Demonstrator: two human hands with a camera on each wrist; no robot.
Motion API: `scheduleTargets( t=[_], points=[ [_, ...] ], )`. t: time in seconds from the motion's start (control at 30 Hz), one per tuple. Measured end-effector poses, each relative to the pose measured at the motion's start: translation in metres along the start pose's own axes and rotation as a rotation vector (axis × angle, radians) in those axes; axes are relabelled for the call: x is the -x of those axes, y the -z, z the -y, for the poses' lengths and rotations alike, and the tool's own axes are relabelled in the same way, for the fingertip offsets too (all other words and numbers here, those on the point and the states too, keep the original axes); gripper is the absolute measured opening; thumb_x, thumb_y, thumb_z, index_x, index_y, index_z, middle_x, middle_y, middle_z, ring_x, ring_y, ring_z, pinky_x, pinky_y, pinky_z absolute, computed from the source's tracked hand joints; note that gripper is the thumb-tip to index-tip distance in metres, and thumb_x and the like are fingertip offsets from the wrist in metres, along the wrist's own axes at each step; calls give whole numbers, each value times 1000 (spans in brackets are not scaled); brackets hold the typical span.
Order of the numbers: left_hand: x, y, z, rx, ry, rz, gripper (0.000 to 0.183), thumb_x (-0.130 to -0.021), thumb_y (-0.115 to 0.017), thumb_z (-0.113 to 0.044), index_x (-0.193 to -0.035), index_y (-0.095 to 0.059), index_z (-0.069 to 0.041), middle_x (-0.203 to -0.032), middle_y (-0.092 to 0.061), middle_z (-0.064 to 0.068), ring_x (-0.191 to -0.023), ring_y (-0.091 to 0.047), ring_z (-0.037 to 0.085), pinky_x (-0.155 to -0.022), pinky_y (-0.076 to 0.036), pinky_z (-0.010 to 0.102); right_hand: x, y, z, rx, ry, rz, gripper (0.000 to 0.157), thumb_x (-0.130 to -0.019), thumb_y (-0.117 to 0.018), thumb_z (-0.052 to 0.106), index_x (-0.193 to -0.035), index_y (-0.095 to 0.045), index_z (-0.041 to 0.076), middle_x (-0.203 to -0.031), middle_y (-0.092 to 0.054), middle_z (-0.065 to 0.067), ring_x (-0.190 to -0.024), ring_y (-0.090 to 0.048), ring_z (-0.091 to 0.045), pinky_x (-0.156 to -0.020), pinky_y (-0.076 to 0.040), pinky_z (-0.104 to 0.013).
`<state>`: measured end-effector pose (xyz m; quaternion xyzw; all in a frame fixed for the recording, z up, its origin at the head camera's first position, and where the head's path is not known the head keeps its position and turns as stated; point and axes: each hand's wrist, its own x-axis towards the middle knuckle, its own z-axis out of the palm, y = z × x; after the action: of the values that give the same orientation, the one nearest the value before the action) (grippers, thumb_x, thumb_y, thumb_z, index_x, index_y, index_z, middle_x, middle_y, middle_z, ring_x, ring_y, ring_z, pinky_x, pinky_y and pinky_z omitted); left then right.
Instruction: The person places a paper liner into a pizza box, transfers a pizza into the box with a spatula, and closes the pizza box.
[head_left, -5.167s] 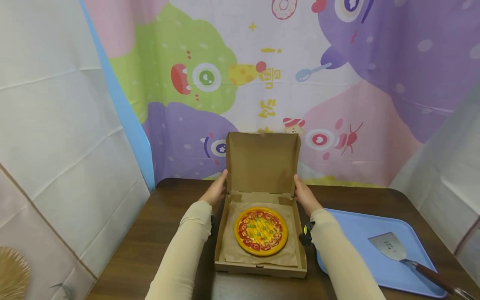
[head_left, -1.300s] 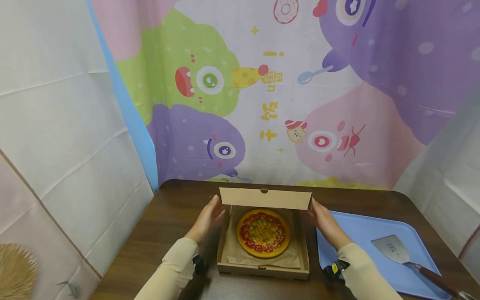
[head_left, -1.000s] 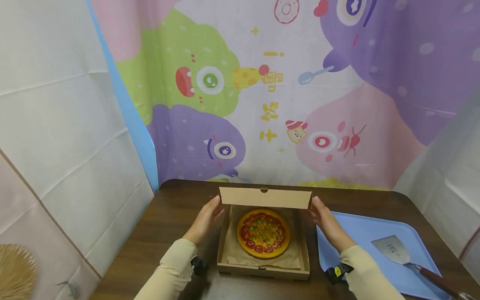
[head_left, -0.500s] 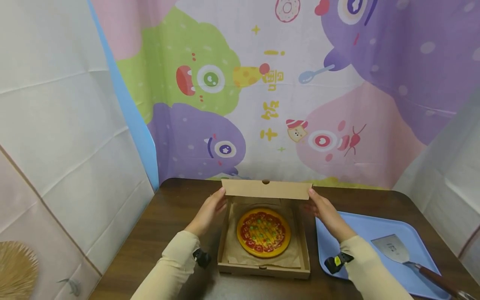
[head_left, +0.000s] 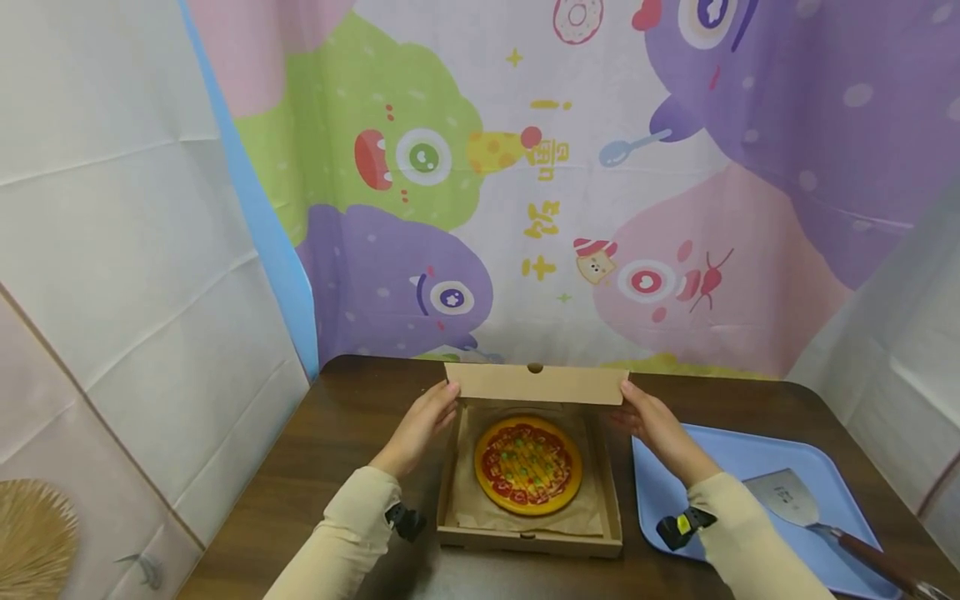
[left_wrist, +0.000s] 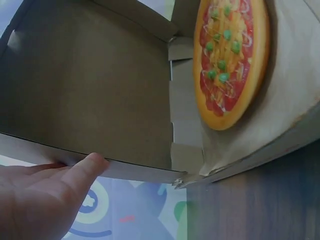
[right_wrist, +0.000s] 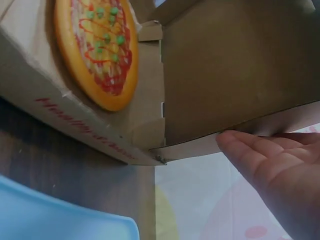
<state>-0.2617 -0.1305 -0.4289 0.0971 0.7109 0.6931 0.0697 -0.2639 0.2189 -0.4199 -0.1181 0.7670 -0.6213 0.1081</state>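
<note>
A brown cardboard pizza box (head_left: pixel 530 540) stands on the table in the head view, its lid (head_left: pixel 536 383) tipped forward partway over the base. Inside lies a round toy pizza (head_left: pixel 528 465) with a yellow crust, red topping and green bits, on brown paper (head_left: pixel 592 508). My left hand (head_left: pixel 420 425) lies along the lid's left side, thumb at the rim (left_wrist: pixel 55 190). From the opposite side my right hand (head_left: pixel 663 429) presses on the lid, its fingers fairly straight against the outer wall (right_wrist: pixel 280 160). In the head view, the lid's front flap hides part of its inside.
A blue tray (head_left: pixel 720 500) lies right of the box, close to my right forearm. On it rests a spatula (head_left: pixel 787 496) with a wide metal blade and dark handle. A cartoon-print curtain (head_left: pixel 555 317) hangs behind the dark wooden table (head_left: pixel 300 467).
The lid stood upright several seconds ago and now leans forward. Lately it rose a little, then dipped slightly. Both hands have moved along with it. The pizza has stayed in the box.
</note>
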Motion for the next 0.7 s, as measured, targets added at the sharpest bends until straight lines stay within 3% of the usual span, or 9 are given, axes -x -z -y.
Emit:
scheduleTargets(
  t=[0.17, 0.33, 0.43, 0.57, 0.7],
  points=[
    [7, 0, 5, -19, 0, 5, 78, -101, -44, -37, -152, -10, 11, -157, -20, 31, -146, -25, 41, -119, -26, 48, 6, 2, -10, 32, 36, 29, 70, -107, -25, 44, -150, -19, -10, -151, -32, -34, -139, -35, -46, -115, -27, -56],
    [12, 1, 12, -44, -8, 13, 75, -101, -47, -33, -152, -13, 10, -158, -20, 30, -145, -28, 40, -117, -29, 47, 13, 4, -19, 72, 69, 56, 65, -107, -27, 41, -156, -14, 0, -151, -34, -31, -137, -37, -43, -112, -33, -52],
    [15, 2, 16, -74, -26, 26, 71, -101, -48, -32, -153, -19, 6, -156, -27, 28, -143, -33, 40, -117, -30, 49, 16, 4, -22, 102, 78, 56, 62, -107, -30, 39, -157, -14, 6, -151, -36, -28, -137, -38, -41, -111, -36, -47],
    [19, 5, 19, -98, -29, 40, 66, -100, -49, -34, -154, -26, -3, -154, -37, 23, -140, -39, 38, -116, -30, 51, 19, 4, -24, 142, 77, 55, 60, -106, -33, 38, -157, -18, 10, -146, -45, -25, -136, -42, -38, -110, -37, -48],
    [20, 8, 21, -100, -31, 52, 67, -99, -51, -35, -154, -27, -5, -154, -37, 22, -140, -40, 38, -116, -31, 52, 20, 3, -26, 158, 93, 64, 59, -106, -35, 34, -157, -18, 10, -145, -47, -23, -131, -50, -20, -110, -35, -57]
  ],
)
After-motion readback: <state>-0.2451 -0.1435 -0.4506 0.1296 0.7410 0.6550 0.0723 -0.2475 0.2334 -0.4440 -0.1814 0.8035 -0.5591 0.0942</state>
